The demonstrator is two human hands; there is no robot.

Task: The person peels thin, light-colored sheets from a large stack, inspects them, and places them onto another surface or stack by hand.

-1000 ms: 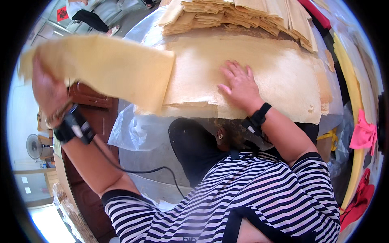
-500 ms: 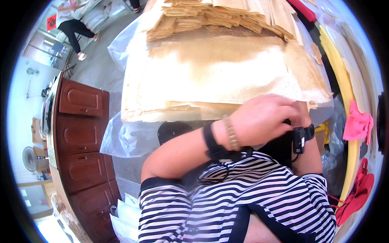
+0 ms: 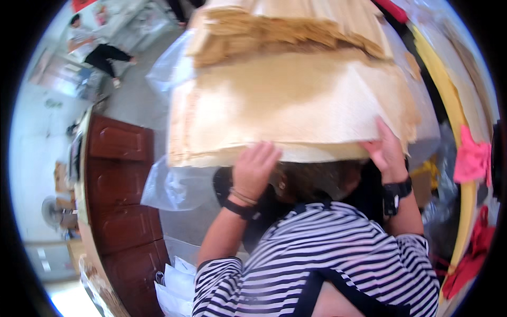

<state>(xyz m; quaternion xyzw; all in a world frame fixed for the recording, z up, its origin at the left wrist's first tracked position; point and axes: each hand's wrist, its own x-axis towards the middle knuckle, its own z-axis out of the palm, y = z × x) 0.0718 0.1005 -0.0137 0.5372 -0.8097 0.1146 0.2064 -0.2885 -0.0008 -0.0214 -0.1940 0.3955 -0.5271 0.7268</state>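
Note:
A broad stack of thin tan, cloth-like sheets (image 3: 222,113) lies in front of me, its near edge facing my body. At that edge, left of centre, my left hand (image 3: 254,170) is closed, with fingers bent over the border of the top sheets; its thumb is hard to make out in the blur. My right hand (image 3: 389,152) grips the near right corner area of the top sheet, index finger lying on the surface and thumb by the edge. Farther back, a ragged pile of folded tan sheets (image 3: 274,33) rests on the stack.
Clear plastic sheeting (image 3: 171,182) hangs out at the stack's left. Dark red cabinets (image 3: 124,182) stand on the left, with white bags (image 3: 177,285) near them. Right of the stack are a long yellow strip (image 3: 443,90) and a pink cloth (image 3: 471,156). Another person (image 3: 97,50) is far left.
My hands were together near the right corner. The left has moved left along the sheet's near edge; the right has turned onto the sheet's corner. The view has shifted slightly.

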